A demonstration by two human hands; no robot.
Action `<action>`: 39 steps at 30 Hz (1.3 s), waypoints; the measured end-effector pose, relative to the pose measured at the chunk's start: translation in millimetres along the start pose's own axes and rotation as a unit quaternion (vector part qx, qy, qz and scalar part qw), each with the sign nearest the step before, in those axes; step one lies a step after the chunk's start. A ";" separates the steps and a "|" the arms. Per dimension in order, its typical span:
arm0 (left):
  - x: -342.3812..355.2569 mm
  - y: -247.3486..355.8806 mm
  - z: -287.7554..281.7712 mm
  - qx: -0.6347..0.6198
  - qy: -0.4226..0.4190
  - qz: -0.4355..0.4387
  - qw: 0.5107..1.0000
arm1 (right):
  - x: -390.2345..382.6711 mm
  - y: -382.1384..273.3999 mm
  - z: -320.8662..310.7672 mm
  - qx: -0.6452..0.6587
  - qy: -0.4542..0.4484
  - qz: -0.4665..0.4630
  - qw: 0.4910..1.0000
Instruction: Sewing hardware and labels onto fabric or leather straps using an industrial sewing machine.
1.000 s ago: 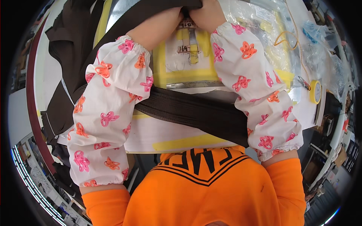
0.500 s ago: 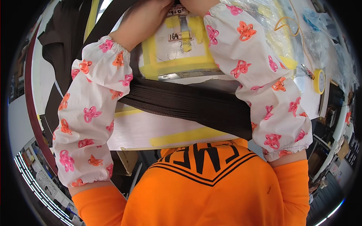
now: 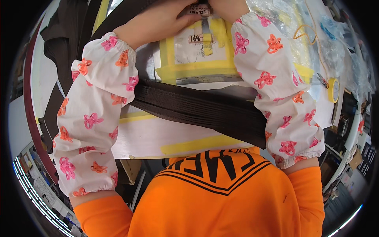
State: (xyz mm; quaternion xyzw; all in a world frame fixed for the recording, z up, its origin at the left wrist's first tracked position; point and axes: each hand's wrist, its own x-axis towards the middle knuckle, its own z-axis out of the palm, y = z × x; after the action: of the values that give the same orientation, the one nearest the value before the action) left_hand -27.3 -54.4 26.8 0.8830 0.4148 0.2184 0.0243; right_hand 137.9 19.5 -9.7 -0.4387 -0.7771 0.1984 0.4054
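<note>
My left hand (image 3: pixel 164 21) reaches over the far part of a flat board covered with clear film and yellow tape (image 3: pixel 193 65). Its thumb lies apart from the finger above it, beside a small written label (image 3: pixel 200 10), and nothing shows between them. The other fingertips run out at the upper edge. My right hand (image 3: pixel 228 8) is at the board's far right, its fingers mostly cut off by the picture's edge. A bundle of dark brown pleated strips (image 3: pixel 197 108) lies across the table between my sleeved forearms. Another dark strip (image 3: pixel 122 17) passes behind my left hand.
More dark strips (image 3: pixel 63 43) hang in folds at the left. To the right are crumpled clear plastic (image 3: pixel 335 47), an orange cord (image 3: pixel 306 33), a small cutting tool (image 3: pixel 323 80) and a yellow tape roll (image 3: pixel 333 90). The white table's near edge (image 3: pixel 146 156) meets my body.
Both hands and the board sit slightly lower and further right in the picture. More of my left hand shows, with its thumb now visible beside the label. The pleated bundle keeps its place between my arms.
</note>
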 end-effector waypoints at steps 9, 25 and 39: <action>-10.4 -34.4 13.7 -0.071 -0.036 0.019 0.997 | -11.8 -21.7 -1.5 -0.012 -0.051 0.014 0.999; -4.7 -31.0 -3.0 -0.088 -0.067 0.029 0.993 | -17.1 -29.7 6.9 0.204 -0.013 0.115 0.972; -8.3 -28.9 -8.2 -0.089 -0.057 0.039 0.994 | -34.4 -31.6 -12.7 -0.058 -0.130 -0.133 0.981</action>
State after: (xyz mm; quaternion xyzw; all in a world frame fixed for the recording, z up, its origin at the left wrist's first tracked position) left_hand -56.1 -42.8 24.6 0.9041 0.3566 0.2042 0.1174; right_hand 141.5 -27.0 3.2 -0.3246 -0.8849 0.1523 0.2974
